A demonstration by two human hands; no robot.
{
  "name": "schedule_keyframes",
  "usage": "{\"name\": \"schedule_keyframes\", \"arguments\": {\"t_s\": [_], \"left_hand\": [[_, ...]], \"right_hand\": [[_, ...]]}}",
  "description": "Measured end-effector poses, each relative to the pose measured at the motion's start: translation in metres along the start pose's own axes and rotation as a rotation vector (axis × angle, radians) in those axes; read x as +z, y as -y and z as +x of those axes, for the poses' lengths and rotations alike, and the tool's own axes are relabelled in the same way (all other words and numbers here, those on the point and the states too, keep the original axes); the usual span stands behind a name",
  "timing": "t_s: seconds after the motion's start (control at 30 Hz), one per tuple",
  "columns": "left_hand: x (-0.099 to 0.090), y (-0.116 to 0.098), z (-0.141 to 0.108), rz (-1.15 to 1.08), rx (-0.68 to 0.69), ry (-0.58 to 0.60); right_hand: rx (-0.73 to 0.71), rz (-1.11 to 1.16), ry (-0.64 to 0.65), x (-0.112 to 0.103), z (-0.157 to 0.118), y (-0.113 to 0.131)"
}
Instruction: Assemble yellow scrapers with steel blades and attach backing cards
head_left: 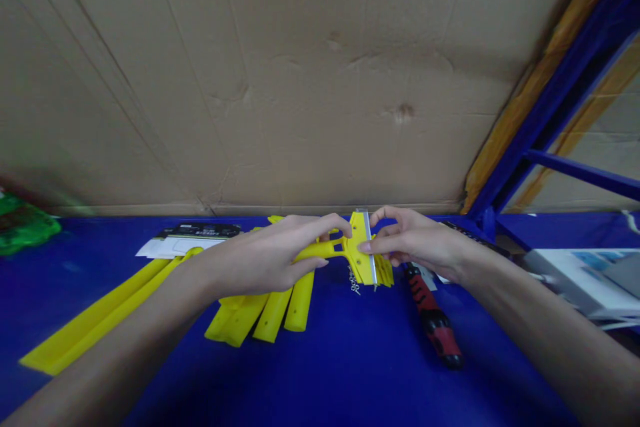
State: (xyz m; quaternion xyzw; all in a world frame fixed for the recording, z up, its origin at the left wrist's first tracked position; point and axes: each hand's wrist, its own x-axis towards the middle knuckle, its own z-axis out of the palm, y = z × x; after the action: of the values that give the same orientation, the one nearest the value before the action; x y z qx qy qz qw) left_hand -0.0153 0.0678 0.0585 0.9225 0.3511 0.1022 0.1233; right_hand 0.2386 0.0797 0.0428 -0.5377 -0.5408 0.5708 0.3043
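A yellow scraper [361, 260] with a metal blade along its right edge is held up over the blue table. My left hand [287, 250] is closed around its handle, index finger reaching toward the head. With thumb and fingers, my right hand [407, 240] pinches the head at the blade edge. Beneath my left hand lie several yellow handles [273, 313], partly hidden. Small screws [354, 283] lie in a cluster just below the scraper head. More yellow pieces [384, 270] sit behind the blade, mostly covered. A red and black screwdriver [434, 320] lies below my right hand.
Long yellow pieces [105, 307] and a black and white package [187, 237] lie on the blue table [345, 367] at left. A green plastic bag [27, 223] is at the far left. Cardboard [300, 80] stands behind. At right are a blue metal frame [530, 127] and a white box [575, 280].
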Motion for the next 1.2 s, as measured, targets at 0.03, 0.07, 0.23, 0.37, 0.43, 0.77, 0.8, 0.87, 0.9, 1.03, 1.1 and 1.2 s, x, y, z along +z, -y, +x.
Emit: {"name": "schedule_keyframes", "arguments": {"t_s": [0.03, 0.07, 0.23, 0.37, 0.43, 0.77, 0.8, 0.87, 0.9, 1.03, 1.1, 1.2], "left_hand": [[0.000, 0.000, 0.000, 0.001, 0.000, -0.008], [0.000, 0.000, 0.000, 0.004, 0.001, -0.017], [0.000, 0.000, 0.001, 0.031, -0.011, -0.031], [0.000, -0.001, 0.003, 0.016, -0.028, -0.046], [0.000, 0.000, 0.003, 0.019, -0.017, -0.057], [-0.003, 0.000, 0.007, 0.047, 0.160, -0.103], [-0.004, 0.000, 0.007, 0.045, 0.173, -0.112], [-0.004, 0.000, 0.007, 0.042, 0.203, -0.129], [-0.004, 0.001, 0.006, 0.042, 0.218, -0.135], [-0.002, 0.001, 0.004, 0.053, 0.244, -0.146], [-0.002, 0.001, 0.004, 0.069, 0.245, -0.151], [-0.001, 0.000, 0.005, 0.071, 0.254, -0.164]], "right_hand": [[-0.001, 0.001, 0.007, 0.001, 0.000, 0.000], [-0.005, 0.002, 0.024, 0.002, -0.001, 0.000], [-0.058, -0.032, 0.097, 0.003, -0.001, -0.001], [-0.066, -0.053, 0.072, 0.002, 0.001, -0.003], [-0.067, -0.058, 0.072, 0.001, 0.001, -0.004], [-0.105, -0.078, 0.109, 0.000, -0.002, -0.001], [-0.117, -0.092, 0.117, 0.000, -0.002, -0.001], [-0.137, -0.106, 0.146, -0.002, 0.000, -0.003], [-0.143, -0.103, 0.163, -0.003, 0.001, -0.004], [-0.163, -0.105, 0.206, -0.007, 0.005, -0.008], [-0.168, -0.108, 0.209, -0.008, 0.006, -0.010], [-0.172, -0.101, 0.217, -0.009, 0.006, -0.009]]}}
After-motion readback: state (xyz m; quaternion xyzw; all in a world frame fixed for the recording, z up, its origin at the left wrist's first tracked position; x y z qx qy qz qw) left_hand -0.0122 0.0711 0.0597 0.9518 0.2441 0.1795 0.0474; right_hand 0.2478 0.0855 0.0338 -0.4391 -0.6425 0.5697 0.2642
